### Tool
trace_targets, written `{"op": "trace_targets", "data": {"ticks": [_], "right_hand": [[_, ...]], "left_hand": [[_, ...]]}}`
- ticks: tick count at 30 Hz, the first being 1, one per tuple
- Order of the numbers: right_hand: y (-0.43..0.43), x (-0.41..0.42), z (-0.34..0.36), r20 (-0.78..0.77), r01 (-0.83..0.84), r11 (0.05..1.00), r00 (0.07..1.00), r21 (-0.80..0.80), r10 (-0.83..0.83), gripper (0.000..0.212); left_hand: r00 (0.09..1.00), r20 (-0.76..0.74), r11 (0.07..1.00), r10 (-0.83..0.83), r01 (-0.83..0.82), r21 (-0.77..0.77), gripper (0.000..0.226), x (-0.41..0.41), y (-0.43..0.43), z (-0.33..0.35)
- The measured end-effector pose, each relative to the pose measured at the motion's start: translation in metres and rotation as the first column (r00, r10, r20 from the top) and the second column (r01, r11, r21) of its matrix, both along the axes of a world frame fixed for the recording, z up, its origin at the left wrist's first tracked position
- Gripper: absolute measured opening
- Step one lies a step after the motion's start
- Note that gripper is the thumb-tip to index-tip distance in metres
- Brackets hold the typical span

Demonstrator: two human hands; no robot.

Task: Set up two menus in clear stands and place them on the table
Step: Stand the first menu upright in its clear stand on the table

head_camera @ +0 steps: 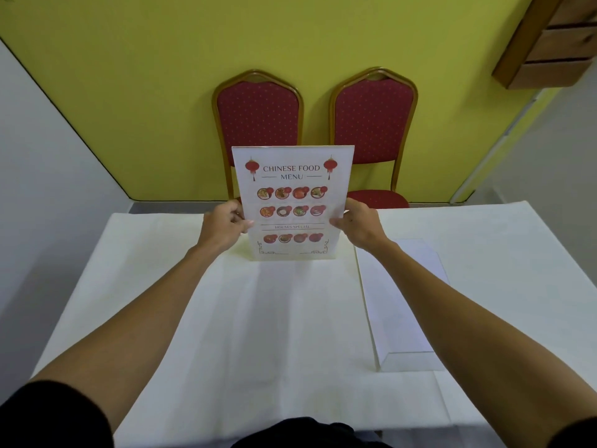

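A Chinese food menu in a clear stand (292, 202) stands upright at the far middle of the white table (193, 302), its foot touching the cloth. My left hand (223, 226) grips its left edge and my right hand (358, 226) grips its right edge. A second clear stand (400, 305) lies flat on the table to the right, with a white sheet in or under it; its printed side is hidden. Its foot points toward me.
Two red padded chairs (258, 124) (374, 121) with gold frames stand behind the table against a yellow wall. A wooden shelf unit (549, 43) hangs at the upper right. The table's near edge is by my body.
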State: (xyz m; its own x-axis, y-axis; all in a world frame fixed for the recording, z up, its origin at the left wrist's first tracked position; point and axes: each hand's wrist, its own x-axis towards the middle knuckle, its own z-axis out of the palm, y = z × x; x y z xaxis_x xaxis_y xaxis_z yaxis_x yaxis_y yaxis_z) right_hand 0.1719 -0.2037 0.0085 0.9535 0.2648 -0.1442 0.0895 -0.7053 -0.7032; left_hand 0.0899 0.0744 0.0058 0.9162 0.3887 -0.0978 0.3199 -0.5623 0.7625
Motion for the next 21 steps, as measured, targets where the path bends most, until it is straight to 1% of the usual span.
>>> {"op": "trace_targets", "data": {"ticks": [4, 8, 11, 13, 14, 18, 21], "right_hand": [[0.004, 0.008, -0.001, 0.032, -0.027, 0.999, 0.999, -0.034, 0.028, 0.032], [0.005, 0.014, -0.005, 0.031, -0.018, 0.999, 0.999, -0.046, 0.020, 0.031], [0.005, 0.013, -0.006, 0.000, -0.023, 0.998, 1.000, -0.055, 0.023, 0.031], [0.005, 0.009, -0.009, -0.038, -0.031, 0.998, 0.999, -0.061, 0.029, 0.032], [0.005, 0.007, -0.011, -0.057, -0.039, 0.997, 0.998, -0.069, 0.035, 0.033], [0.001, -0.005, -0.017, -0.159, -0.044, 0.996, 0.987, -0.075, 0.031, 0.041], [-0.012, -0.019, -0.019, -0.220, -0.019, 0.997, 0.976, -0.080, 0.001, 0.048]], "left_hand": [[0.999, 0.007, 0.999, 0.032, -0.032, -0.005, 0.018, 0.006, 0.000, -0.006], [0.994, -0.004, 0.994, 0.109, -0.109, -0.031, 0.019, 0.007, -0.005, -0.016], [0.988, -0.057, 0.986, 0.146, -0.150, -0.069, 0.017, 0.002, -0.010, -0.027], [0.976, -0.097, 0.974, 0.193, -0.202, -0.103, 0.011, -0.006, -0.018, -0.035], [0.970, -0.113, 0.965, 0.217, -0.231, -0.123, 0.012, -0.009, -0.021, -0.038], [0.917, -0.204, 0.905, 0.342, -0.380, -0.193, 0.038, -0.024, -0.045, -0.047], [0.873, -0.222, 0.844, 0.435, -0.481, -0.238, 0.044, -0.037, -0.075, -0.050]]}}
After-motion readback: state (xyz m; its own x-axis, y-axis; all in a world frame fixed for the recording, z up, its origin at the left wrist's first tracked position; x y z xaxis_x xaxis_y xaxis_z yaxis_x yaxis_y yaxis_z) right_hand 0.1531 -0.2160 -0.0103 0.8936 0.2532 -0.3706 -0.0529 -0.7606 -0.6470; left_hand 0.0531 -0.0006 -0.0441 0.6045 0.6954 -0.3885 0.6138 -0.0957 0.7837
